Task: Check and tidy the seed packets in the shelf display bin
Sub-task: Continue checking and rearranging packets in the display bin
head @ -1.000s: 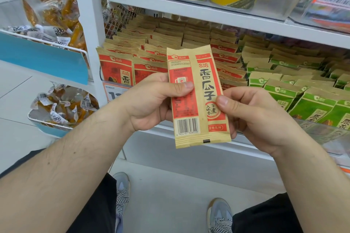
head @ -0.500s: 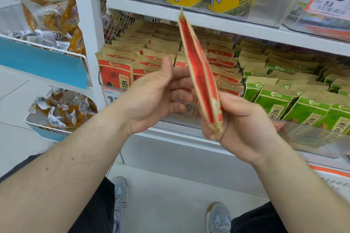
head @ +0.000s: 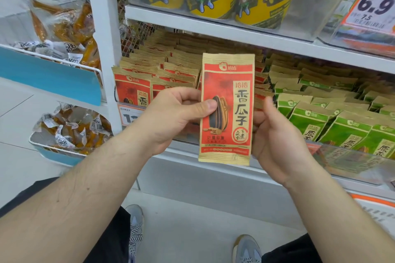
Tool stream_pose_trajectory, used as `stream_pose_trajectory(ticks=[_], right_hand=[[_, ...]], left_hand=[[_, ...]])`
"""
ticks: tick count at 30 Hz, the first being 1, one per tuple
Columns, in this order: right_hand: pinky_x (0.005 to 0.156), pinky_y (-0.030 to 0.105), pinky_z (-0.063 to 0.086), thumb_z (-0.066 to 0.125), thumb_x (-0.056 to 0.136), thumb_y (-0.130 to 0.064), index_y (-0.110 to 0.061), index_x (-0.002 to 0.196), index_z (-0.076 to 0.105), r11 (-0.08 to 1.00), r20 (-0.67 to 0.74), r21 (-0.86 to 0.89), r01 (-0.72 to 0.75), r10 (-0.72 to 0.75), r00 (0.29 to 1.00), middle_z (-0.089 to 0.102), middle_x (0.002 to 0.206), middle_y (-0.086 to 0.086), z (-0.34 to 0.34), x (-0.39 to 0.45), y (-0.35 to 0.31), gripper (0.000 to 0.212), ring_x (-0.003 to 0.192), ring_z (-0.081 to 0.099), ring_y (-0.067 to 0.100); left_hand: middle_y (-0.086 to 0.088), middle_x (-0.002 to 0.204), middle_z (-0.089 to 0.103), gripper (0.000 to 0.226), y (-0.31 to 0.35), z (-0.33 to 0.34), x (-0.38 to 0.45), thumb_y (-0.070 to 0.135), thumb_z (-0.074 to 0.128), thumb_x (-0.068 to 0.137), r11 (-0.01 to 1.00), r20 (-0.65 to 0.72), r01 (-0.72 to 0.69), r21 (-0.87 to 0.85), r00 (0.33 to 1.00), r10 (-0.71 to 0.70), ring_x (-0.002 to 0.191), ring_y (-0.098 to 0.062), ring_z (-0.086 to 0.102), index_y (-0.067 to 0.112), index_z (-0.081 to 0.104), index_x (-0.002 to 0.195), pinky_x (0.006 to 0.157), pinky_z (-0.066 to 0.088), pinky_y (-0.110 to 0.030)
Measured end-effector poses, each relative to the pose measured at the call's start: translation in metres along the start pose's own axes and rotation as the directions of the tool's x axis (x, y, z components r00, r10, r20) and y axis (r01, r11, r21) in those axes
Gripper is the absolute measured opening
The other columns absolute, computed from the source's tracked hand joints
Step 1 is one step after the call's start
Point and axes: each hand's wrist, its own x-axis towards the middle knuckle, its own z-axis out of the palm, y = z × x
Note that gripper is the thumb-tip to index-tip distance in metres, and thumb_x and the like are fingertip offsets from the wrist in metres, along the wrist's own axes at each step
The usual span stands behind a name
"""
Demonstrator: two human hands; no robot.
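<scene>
- Seed packet [head: 227,109], red and kraft-coloured, is held upright in front of the shelf at the centre of the view, printed front toward the camera, clear of the display bin [head: 352,162] behind it.
- The left hand [head: 171,117] pinches the packet's left edge, thumb on the front face and fingers curled behind. The right hand [head: 275,134] sits at 3 o'clock of the packet with its thumb up along the right edge; its fingers are behind the packet, so how firmly they hold cannot be told.
- Risk: the hold is an edge pinch on smooth foil. If one hand lets go to reach the bin, the packet could pivot or slip and fall toward the floor at 6 o'clock, near the shoes [head: 245,250].
- Risk: the red packets [head: 132,89] at 10 o'clock stand packed in tight rows. Pushing this one in at an angle would likely crumple its top seal or tip its neighbours.
- Risk: the green packets [head: 333,126] at 3 o'clock sit just beside the red ones, so a hurried return could land it in the wrong row.
- Risk: the clear front lip of the bin is low; a packet dropped short may catch on it and fall out.
</scene>
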Motion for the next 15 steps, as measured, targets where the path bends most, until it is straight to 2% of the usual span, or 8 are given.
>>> stream_pose_trajectory(ticks=[2,5,7,10,13,15], right_hand=[[0.086,0.047,0.055,0.040,0.084,-0.058,-0.010,0.108,0.070,0.994,0.009,-0.078,0.074,-0.073,0.997,0.074,0.102,0.016,-0.0019,-0.0013,-0.0020,0.062,0.096,0.070,0.032],[0.073,0.039,0.059,0.052,0.085,-0.038,-0.005,0.099,0.071,0.983,0.020,-0.109,0.148,-0.147,0.989,0.074,0.093,0.018,-0.0018,-0.0036,-0.0008,0.041,0.082,0.072,0.029],[0.067,0.035,0.058,0.053,0.084,-0.036,-0.005,0.096,0.071,0.979,0.023,-0.134,0.156,-0.154,0.988,0.075,0.090,0.017,-0.0037,-0.0039,0.0003,0.038,0.077,0.071,0.027],[0.055,0.026,0.051,0.064,0.082,-0.032,-0.006,0.091,0.072,0.963,0.020,-0.183,0.200,-0.199,0.980,0.074,0.083,0.014,-0.0047,-0.0045,-0.0020,0.028,0.065,0.067,0.020],[0.051,0.020,0.048,0.070,0.076,-0.018,-0.008,0.089,0.072,0.965,-0.014,-0.140,0.223,-0.227,0.974,0.074,0.077,0.006,-0.0052,-0.0049,-0.0028,0.016,0.059,0.065,0.014],[0.049,0.019,0.043,0.075,0.073,-0.016,-0.015,0.084,0.074,0.966,-0.026,-0.140,0.217,-0.222,0.975,0.072,0.074,0.003,-0.0062,-0.0040,-0.0011,0.011,0.055,0.058,0.013]], left_hand=[[-0.010,0.083,0.075,0.037,-0.0015,0.0012,0.0006,0.024,0.074,0.062,0.999,-0.010,-0.002,0.050,1.000,0.003,0.071,-0.018,0.071,0.006,0.069,0.094,0.065,0.059,-0.029],[-0.008,0.081,0.075,0.031,-0.0025,0.0025,0.0005,0.022,0.074,0.062,0.998,0.009,-0.002,0.065,1.000,0.002,0.070,-0.017,0.071,0.008,0.070,0.089,0.062,0.058,-0.026],[-0.008,0.083,0.076,0.029,-0.0014,0.0019,0.0000,0.022,0.073,0.063,0.997,0.013,-0.005,0.078,1.000,0.004,0.071,-0.018,0.072,0.009,0.071,0.088,0.063,0.058,-0.026],[-0.008,0.084,0.075,0.030,0.0005,-0.0001,-0.0017,0.021,0.074,0.063,0.991,0.031,-0.036,0.129,0.999,0.032,0.072,-0.019,0.072,0.009,0.071,0.091,0.063,0.059,-0.028],[-0.008,0.083,0.074,0.032,0.0042,-0.0019,-0.0040,0.022,0.076,0.060,0.971,0.065,-0.055,0.231,0.997,0.041,0.073,-0.022,0.072,0.012,0.072,0.091,0.063,0.060,-0.032],[-0.011,0.087,0.074,0.033,0.0063,-0.0031,-0.0039,0.025,0.077,0.060,0.955,0.094,-0.079,0.288,0.994,0.053,0.077,-0.024,0.073,0.015,0.073,0.091,0.067,0.060,-0.033]])
